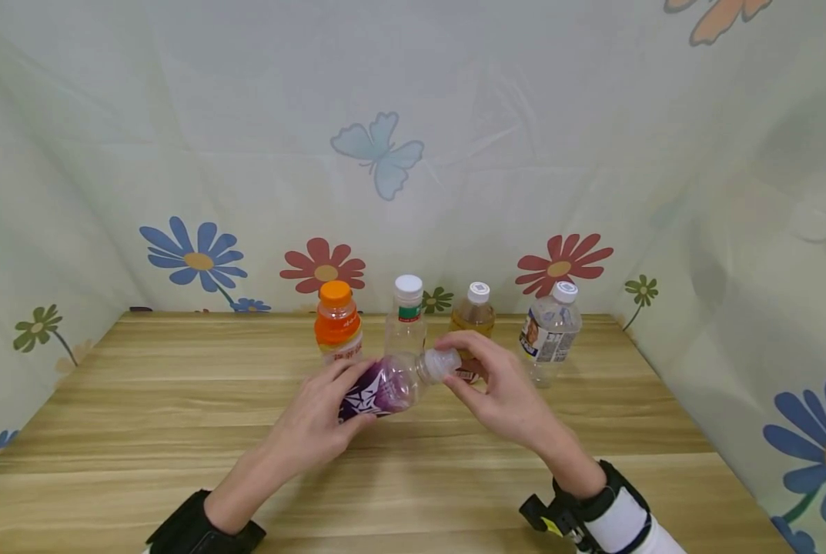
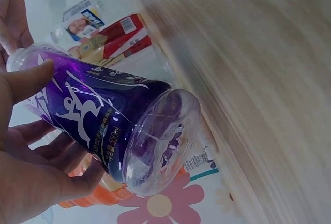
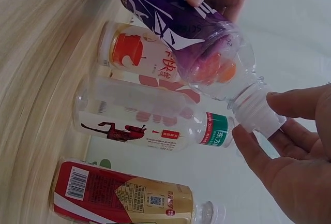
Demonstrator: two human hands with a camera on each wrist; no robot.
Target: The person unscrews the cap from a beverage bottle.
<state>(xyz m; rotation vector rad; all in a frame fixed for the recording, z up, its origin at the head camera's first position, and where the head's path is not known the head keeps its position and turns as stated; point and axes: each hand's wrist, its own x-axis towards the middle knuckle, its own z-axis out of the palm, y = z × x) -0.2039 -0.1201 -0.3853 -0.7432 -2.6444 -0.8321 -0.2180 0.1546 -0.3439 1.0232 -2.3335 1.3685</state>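
Note:
A clear plastic bottle with a purple label [image 1: 385, 386] is held tilted above the table, its white cap end pointing right and up. My left hand [image 1: 322, 409] grips it round the label, thumb on one side and fingers on the other, as the left wrist view also shows. At the other end my right hand [image 1: 499, 388] pinches the white cap [image 3: 258, 111] between thumb and fingers. The cap sits on the bottle's neck. Through the clear base [image 2: 163, 141] no drink is visible.
Along the back of the table [image 1: 177, 431] stand an orange-capped bottle [image 1: 337, 319], a clear white-capped bottle [image 1: 407, 308], a bottle with a red and gold label [image 3: 129, 195], and a clear bottle with a picture label [image 1: 551, 327]. A flowered curtain [image 1: 246, 169] hangs behind.

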